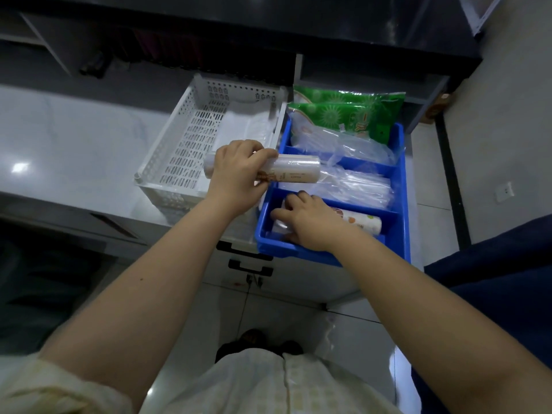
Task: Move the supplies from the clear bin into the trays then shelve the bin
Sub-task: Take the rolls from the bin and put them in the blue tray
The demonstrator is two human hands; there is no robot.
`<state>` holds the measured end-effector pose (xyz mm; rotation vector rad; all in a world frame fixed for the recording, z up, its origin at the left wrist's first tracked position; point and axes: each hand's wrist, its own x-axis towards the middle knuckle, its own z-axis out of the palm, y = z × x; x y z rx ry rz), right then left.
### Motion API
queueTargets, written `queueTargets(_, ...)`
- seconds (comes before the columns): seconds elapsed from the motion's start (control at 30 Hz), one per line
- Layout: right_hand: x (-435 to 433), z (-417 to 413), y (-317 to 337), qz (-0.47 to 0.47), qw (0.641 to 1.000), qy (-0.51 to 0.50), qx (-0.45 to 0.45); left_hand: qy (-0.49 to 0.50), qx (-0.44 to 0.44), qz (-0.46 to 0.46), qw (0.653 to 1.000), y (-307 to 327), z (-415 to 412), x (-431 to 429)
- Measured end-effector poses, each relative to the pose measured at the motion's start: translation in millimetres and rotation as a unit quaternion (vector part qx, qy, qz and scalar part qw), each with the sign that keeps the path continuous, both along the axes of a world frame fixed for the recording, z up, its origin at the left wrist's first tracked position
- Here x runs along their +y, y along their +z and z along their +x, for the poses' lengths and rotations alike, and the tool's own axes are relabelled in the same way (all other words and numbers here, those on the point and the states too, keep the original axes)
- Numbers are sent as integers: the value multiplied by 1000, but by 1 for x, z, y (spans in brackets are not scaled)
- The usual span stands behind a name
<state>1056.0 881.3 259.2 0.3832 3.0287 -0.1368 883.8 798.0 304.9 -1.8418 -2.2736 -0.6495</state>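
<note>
My left hand [239,171] is clamped around a clear-wrapped roll [286,172], held level over the blue tray [400,186] at its 9 o'clock edge. My right hand [307,224] reaches palm-down into the tray's nearest compartment, fingers closed on a second roll [358,221] lying there. The white perforated bin [185,144] sits on the table [74,138], touching the tray's 9 o'clock side.

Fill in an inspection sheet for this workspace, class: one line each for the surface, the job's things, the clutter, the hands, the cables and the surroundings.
Surface: pale glossy counter, bare at left.
Job's things: white perforated basket holding little; blue divided tray with three compartments, green packets and clear bags in the far two, a printed roll in the nearest.
Clutter: nothing seen.
Hands: left hand grips a plastic-wrapped roll above the tray's left edge; right hand rests on the printed roll.
Cables: nothing seen.
Surroundings: dark shelving behind; drawer handles below; wall socket at right.
</note>
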Motion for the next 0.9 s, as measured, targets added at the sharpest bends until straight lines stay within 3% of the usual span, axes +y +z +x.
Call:
queueTargets(0.53, 2, 20, 22, -30, 997, -31, -57, 25, -11, -3, 1000, 2, 9, -8)
queueTargets(0.7, 12, 56, 52, -119, 976, -180, 14, 32, -17, 5, 999, 9, 12, -3)
queueTargets(0.9, -5, 87, 30, -182, 925, -322, 81, 24, -24, 5, 999, 7, 26, 5)
